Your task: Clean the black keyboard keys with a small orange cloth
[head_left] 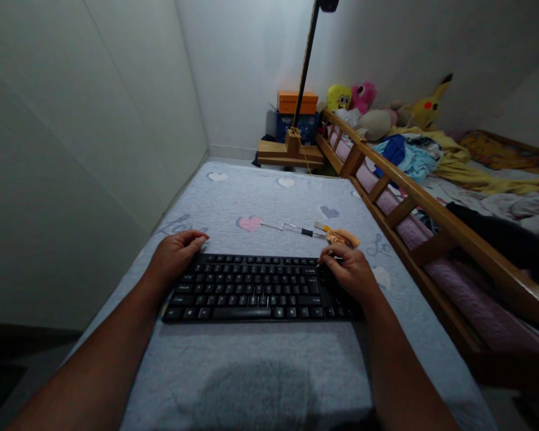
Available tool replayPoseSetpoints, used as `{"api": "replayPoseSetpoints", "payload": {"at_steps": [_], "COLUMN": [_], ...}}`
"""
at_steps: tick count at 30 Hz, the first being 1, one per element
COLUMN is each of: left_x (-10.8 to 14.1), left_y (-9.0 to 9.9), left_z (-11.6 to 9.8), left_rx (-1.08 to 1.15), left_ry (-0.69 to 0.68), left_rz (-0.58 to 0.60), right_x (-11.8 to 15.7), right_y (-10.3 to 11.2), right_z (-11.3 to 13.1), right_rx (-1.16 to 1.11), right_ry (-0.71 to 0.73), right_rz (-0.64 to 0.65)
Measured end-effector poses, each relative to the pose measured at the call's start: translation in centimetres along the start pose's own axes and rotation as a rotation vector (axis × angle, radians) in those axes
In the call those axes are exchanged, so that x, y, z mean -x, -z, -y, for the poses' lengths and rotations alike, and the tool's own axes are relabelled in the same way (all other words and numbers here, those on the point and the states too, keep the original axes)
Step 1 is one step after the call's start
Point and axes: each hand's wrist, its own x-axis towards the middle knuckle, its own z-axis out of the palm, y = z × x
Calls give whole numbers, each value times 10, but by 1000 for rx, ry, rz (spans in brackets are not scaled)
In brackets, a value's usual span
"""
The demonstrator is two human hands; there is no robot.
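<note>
A black full-size keyboard (245,287) lies flat on the patterned bedspread. At its far left corner rests my left hand (176,256), its fingers stretched and the thumb near the index finger, with nothing visible in it. My right hand (351,272) is over the number-pad end, fingers pinched together at the back edge; a small pale tip shows at them, too small to name. Beyond the keyboard lie a thin white stick (272,225), a wire tool with a black grip (306,232), a small brush (322,227) and a crumpled orange-tan cloth (345,237).
A wooden bed rail (399,185) runs along the right, with bedding and plush toys (363,97) behind it. At the far end stand a wooden stand base (273,151) with a black pole (306,60) and an orange box (291,102). A pale wall panel (94,149) is on the left.
</note>
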Motion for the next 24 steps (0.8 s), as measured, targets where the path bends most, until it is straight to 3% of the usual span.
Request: {"api": "replayPoseSetpoints", "payload": {"at_steps": [24], "left_x": [0], "left_y": [0], "left_z": [-1], "left_rx": [-21], "left_ry": [-5], "left_rz": [-5], "right_x": [2], "right_y": [5], "right_z": [-16], "right_rx": [27], "right_ry": [-87], "right_rz": [-123]}}
